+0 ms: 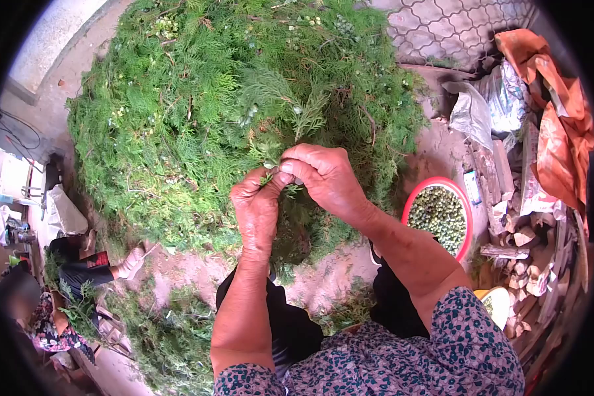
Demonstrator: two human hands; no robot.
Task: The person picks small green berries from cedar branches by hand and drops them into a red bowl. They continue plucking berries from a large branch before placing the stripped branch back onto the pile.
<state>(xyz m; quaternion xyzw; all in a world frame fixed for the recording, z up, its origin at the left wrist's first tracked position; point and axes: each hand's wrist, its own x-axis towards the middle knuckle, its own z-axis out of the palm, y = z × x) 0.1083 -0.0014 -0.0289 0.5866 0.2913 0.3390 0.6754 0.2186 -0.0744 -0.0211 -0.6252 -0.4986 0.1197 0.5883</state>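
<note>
In the middle of the head view, my left hand (252,208) and my right hand (323,175) meet at the fingertips. My left thumb and fingers pinch a small green conifer sprig (265,179), its leafy bits poking out around them. The right thumb and forefinger are pressed together on the same sprig, right against the left fingertips; its exact grip is partly hidden. Just beyond both hands rises a big heap of conifer branches (198,119), dotted with pale green cones. Right of my forearm stands a red-rimmed basin (469,224) holding many small green cones (435,214).
At the lower left sits another person (79,290) with greenery beside them. More cut branches (178,343) lie on the ground there. Split firewood (521,270), plastic sacks (498,99) and an orange cloth (561,145) line the right side. A yellow-rimmed container (498,307) stands near my right elbow.
</note>
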